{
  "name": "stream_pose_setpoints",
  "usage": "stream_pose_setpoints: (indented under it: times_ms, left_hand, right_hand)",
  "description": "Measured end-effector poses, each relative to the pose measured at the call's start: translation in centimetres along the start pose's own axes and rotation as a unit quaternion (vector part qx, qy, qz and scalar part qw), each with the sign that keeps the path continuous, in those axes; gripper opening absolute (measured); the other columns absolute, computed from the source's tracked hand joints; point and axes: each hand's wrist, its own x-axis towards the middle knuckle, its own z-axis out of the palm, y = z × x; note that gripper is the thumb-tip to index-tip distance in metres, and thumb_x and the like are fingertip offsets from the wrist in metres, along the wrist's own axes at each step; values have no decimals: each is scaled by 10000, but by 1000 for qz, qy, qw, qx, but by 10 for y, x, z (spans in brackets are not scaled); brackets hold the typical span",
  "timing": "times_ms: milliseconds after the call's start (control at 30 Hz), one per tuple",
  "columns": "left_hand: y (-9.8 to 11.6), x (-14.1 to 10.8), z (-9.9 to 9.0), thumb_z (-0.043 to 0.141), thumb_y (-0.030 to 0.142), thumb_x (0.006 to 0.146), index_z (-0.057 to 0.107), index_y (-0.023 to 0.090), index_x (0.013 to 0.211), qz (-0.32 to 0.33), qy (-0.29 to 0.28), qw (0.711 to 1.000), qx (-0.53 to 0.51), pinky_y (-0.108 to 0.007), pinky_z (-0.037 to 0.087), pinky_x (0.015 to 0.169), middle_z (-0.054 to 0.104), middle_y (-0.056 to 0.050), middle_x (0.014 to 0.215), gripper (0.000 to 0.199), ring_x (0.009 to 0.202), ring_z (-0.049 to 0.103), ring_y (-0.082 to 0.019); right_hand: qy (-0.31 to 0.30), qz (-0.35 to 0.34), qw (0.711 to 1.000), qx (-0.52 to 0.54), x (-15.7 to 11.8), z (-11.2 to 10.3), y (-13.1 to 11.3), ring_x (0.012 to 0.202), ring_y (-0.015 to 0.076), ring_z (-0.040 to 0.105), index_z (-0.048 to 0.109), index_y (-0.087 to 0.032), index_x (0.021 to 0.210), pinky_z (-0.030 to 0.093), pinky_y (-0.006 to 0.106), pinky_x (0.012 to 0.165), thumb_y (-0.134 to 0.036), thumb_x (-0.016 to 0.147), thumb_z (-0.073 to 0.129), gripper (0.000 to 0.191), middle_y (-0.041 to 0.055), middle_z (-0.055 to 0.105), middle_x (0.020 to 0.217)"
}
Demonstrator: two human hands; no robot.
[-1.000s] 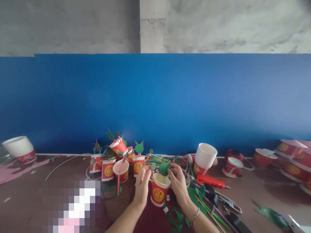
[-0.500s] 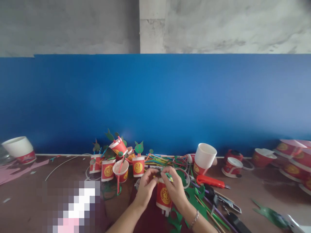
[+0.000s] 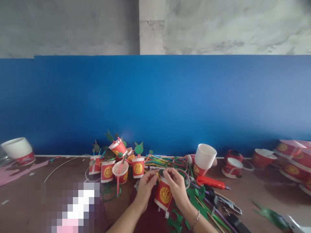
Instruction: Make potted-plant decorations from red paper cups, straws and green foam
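Between my hands is a red paper cup [image 3: 163,195] with a yellow printed emblem, tilted, with small white tabs at its lower edge. My left hand [image 3: 146,185] is closed in a pinch on a short, thin yellow strip [image 3: 158,176] at the cup's upper end. A small dark green disc [image 3: 161,172] is pinched in my right hand [image 3: 177,187], right beside that strip. Whether the strip and disc are joined is too small to tell. Green cut-out scraps [image 3: 175,220] lie below my right wrist.
Several decorated red cups [image 3: 138,167] with green leaf-like shapes stand at left. Behind my hands are colourful thin sticks [image 3: 165,160]. To the right are white stacked cups [image 3: 205,156], an orange cutter [image 3: 211,182], scissors [image 3: 230,205] and pliers [image 3: 274,217]. A blue panel [image 3: 155,103] rises behind.
The cup between my hands has tilted, its lower end swinging slightly left. My fingers have moved a little apart at the top, and the yellow strip and green disc show more clearly.
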Motion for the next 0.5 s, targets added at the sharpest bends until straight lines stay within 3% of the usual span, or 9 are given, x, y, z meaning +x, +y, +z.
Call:
stream_pose_setpoints:
  times_ms: [267, 500]
  left_hand:
    - [9, -1, 5, 627, 342, 752, 682, 170, 877, 36, -4, 996, 85, -326, 462, 808, 704, -46, 868, 220, 869, 625, -216]
    - [13, -2, 8, 619, 252, 732, 674, 167, 841, 52, -7, 995, 83, -325, 453, 821, 696, -48, 875, 149, 864, 616, -209]
  right_hand:
    - [-33, 57, 996, 57, -2, 3, -8, 611, 173, 551, 634, -157, 675, 468, 270, 591, -482, 666, 701, 332, 33, 614, 637]
    - [-22, 37, 998, 36, 0, 3, -2, 617, 180, 558, 630, -158, 668, 473, 273, 591, -477, 670, 696, 326, 37, 614, 631]
